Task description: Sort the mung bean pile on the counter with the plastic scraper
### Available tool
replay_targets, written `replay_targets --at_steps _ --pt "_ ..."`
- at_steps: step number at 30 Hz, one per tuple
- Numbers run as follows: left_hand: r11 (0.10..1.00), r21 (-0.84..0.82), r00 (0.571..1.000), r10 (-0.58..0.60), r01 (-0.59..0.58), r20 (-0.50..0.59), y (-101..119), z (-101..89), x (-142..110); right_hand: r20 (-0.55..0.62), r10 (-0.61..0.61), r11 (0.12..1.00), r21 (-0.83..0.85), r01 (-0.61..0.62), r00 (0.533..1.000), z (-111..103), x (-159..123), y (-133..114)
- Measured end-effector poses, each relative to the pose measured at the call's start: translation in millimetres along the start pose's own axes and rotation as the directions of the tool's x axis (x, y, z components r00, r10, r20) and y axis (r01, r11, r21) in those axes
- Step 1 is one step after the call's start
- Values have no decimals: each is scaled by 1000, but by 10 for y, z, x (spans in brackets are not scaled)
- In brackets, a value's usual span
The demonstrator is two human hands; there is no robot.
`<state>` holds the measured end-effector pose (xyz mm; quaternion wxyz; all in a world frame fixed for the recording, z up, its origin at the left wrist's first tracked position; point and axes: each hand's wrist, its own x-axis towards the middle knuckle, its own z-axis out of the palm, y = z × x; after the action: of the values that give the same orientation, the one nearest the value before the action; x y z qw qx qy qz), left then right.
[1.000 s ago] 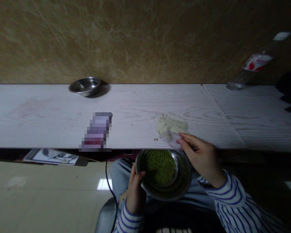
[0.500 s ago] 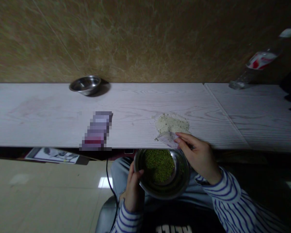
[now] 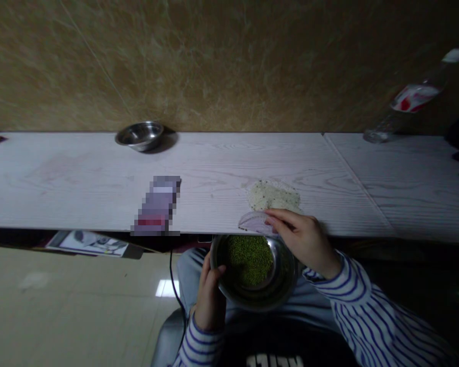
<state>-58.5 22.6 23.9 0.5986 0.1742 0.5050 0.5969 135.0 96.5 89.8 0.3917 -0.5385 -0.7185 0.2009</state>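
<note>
My left hand (image 3: pixel 210 295) grips the left rim of a steel bowl (image 3: pixel 285 290), thumb over the edge. Green mung beans (image 3: pixel 250 260) cover part of its bottom. The bowl sits over my lap, against the table's front edge. Between thumb and fingers my right hand (image 3: pixel 308 239) pinches a clear, thin plastic piece with a rounded edge (image 3: pixel 252 222). That piece rests low at the table edge, above the bowl, with a few dark grains along its rim. Just behind it lies a flat pile of white rice (image 3: pixel 273 195) with scattered dark beans in it.
A small steel bowl (image 3: pixel 139 136) stands near the wall at the left. A pixelated phone-shaped object (image 3: pixel 157 206) lies near the front edge. At the back right is a clear plastic bottle (image 3: pixel 409 99). A black cable (image 3: pixel 172 275) hangs beside my leg.
My right hand has drawn the plastic piece slightly left and toward the table edge, away from the rice. The left hand still grips the bowl.
</note>
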Motion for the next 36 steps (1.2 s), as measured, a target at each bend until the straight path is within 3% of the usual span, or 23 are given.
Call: replay_targets --at_steps 7,10,15,19,25,36 --pt "1000 -28 999 -12 13 37 -31 -60 76 99 -34 999 40 30 994 -38 -61 -20" --pt "1000 2 1000 -8 8 13 -81 -111 85 44 29 998 52 -32 999 -131 -157 81" --pt "999 -12 997 -53 53 62 -145 -101 53 -88 123 992 16 -122 989 -436 -239 294" --pt "997 -8 990 -80 81 114 -207 -68 47 -68 50 994 -94 -56 996 -581 -165 337" --pt "996 23 986 -85 82 146 -290 -75 58 -9 -86 985 -154 83 996 -468 0 339" --pt "995 5 983 -103 103 151 -284 41 84 -39 -43 993 -108 39 998 -390 316 469"
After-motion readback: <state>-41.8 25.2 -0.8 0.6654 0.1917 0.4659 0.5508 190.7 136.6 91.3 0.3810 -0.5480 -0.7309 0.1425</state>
